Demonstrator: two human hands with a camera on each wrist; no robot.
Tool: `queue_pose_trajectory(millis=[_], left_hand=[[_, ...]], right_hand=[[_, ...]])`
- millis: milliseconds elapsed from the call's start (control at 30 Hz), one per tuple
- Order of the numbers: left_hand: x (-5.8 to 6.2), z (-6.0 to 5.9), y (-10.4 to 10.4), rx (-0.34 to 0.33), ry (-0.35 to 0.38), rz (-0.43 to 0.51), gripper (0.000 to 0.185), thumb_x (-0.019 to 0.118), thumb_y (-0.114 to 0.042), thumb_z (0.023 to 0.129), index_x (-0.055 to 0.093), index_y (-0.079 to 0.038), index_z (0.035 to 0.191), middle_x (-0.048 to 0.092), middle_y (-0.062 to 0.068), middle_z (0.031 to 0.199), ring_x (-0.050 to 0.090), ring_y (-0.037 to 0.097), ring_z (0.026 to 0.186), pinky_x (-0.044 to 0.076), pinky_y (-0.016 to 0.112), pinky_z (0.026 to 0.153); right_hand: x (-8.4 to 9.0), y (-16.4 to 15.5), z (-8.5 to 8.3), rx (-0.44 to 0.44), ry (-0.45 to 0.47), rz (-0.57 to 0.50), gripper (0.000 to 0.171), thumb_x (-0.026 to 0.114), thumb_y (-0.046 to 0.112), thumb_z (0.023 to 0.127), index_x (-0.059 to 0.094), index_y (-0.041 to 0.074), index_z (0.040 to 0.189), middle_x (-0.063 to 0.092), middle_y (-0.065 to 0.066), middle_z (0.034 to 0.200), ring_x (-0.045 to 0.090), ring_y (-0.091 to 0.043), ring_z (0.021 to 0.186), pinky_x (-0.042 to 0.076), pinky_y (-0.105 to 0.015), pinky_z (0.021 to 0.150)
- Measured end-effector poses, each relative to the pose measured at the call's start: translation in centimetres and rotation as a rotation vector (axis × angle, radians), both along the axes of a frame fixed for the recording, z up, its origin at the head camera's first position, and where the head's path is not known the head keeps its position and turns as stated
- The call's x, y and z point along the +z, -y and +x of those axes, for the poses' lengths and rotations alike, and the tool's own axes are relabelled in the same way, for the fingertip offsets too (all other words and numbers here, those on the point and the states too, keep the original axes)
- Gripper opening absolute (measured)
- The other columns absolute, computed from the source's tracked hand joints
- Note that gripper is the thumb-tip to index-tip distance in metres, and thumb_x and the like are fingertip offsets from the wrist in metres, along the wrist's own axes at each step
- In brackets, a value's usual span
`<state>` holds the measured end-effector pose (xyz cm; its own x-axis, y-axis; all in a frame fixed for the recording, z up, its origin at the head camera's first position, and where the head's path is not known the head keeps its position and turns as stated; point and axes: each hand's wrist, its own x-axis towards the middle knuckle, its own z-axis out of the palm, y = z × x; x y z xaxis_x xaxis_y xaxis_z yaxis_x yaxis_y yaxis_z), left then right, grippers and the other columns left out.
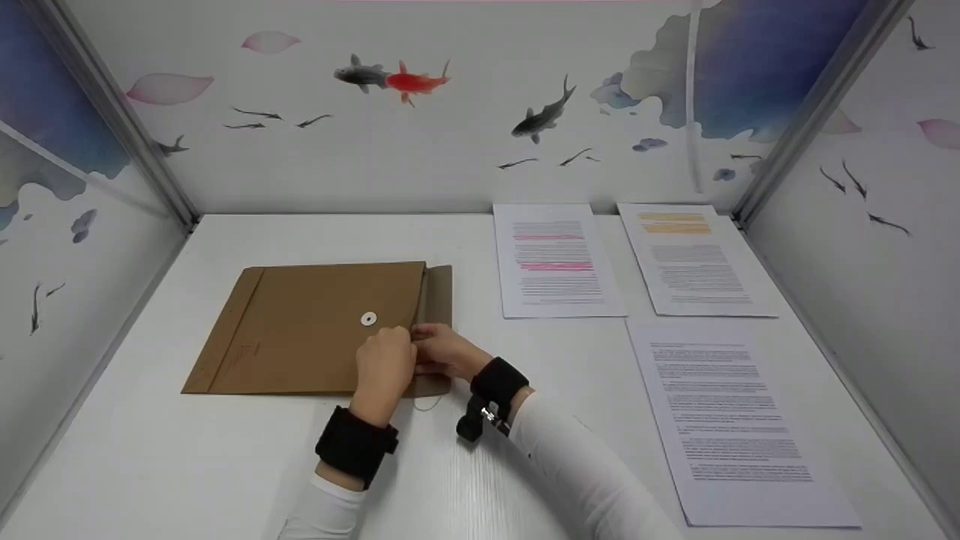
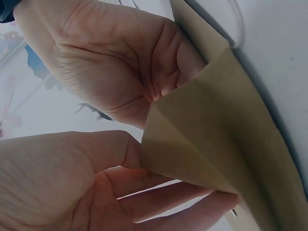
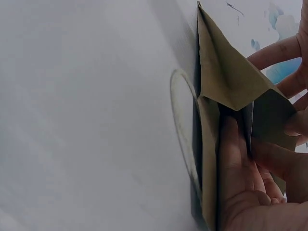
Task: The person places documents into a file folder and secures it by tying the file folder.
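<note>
A brown kraft envelope [image 1: 300,330] with a white button clasp [image 1: 368,319] lies flat on the white table [image 1: 187,465]. Its flap [image 1: 439,289] points right. Both hands meet at the flap's near end. My left hand [image 1: 385,364] pinches the lifted, folded flap corner [image 2: 202,139] between thumb and fingers. My right hand [image 1: 442,349] grips the same edge from the other side, with its fingers [image 3: 236,159] tucked along the opening. The closure string [image 3: 185,134] lies loose in a loop on the table beside the envelope.
Three printed sheets lie to the right: one with pink highlights [image 1: 555,259], one with orange highlights [image 1: 694,259], and a plain one [image 1: 739,420] nearer me. Fish-patterned booth walls [image 1: 450,135] close in the table at the back and on both sides.
</note>
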<state>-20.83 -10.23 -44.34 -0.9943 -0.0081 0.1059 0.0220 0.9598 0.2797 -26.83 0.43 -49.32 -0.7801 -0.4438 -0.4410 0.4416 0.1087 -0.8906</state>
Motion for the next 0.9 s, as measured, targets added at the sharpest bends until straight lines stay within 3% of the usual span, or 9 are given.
queue_pose_trajectory(millis=[167,400,633,767,900], left_hand=[[0.12,-0.05,0.05,0.005,-0.011,0.01,0.019,0.062,-0.005,0.093,0.072,0.005,0.081,0.074,0.023,0.08,0.074,0.04,0.074,0.06,0.049,0.059],[0.46,-0.12,0.1,0.012,0.012,0.016,0.019,0.062,-0.006,0.094,0.072,0.005,0.083,0.075,0.024,0.084,0.075,0.041,0.076,0.06,0.05,0.06],[0.6,-0.14,0.17,0.012,0.024,0.026,0.019,0.062,-0.005,0.094,0.072,0.006,0.083,0.075,0.024,0.084,0.074,0.04,0.076,0.06,0.05,0.06],[0.62,-0.17,0.22,0.015,0.032,0.03,0.019,0.061,-0.005,0.094,0.072,0.007,0.085,0.075,0.024,0.085,0.075,0.04,0.077,0.06,0.05,0.061],[0.51,-0.11,0.36,0.001,0.023,0.032,0.02,0.061,-0.005,0.094,0.071,0.006,0.081,0.073,0.022,0.079,0.073,0.034,0.069,0.058,0.046,0.055]], right_hand=[[0.14,0.23,-0.02,0.007,-0.023,0.031,0.051,0.05,-0.001,0.098,0.05,0.002,0.149,0.066,-0.001,0.1,0.062,-0.006,0.073,0.054,-0.017,0.064],[0.46,0.42,0.17,0.015,-0.036,0.08,0.052,0.052,0.001,0.098,0.05,0.003,0.15,0.067,-0.015,0.133,0.065,-0.008,0.078,0.058,-0.021,0.072],[0.51,0.44,0.18,0.028,-0.052,0.1,0.048,0.055,0.003,0.099,0.052,0.002,0.147,0.07,-0.015,0.124,0.067,-0.009,0.08,0.061,-0.026,0.079],[0.55,0.41,0.15,0.043,-0.052,0.114,0.049,0.055,0.003,0.099,0.051,0.002,0.148,0.069,-0.015,0.126,0.066,-0.009,0.081,0.061,-0.025,0.079],[0.56,0.4,0.2,0.048,-0.043,0.118,0.049,0.053,0.004,0.101,0.05,0.003,0.15,0.069,-0.014,0.123,0.066,-0.01,0.081,0.061,-0.027,0.082]])
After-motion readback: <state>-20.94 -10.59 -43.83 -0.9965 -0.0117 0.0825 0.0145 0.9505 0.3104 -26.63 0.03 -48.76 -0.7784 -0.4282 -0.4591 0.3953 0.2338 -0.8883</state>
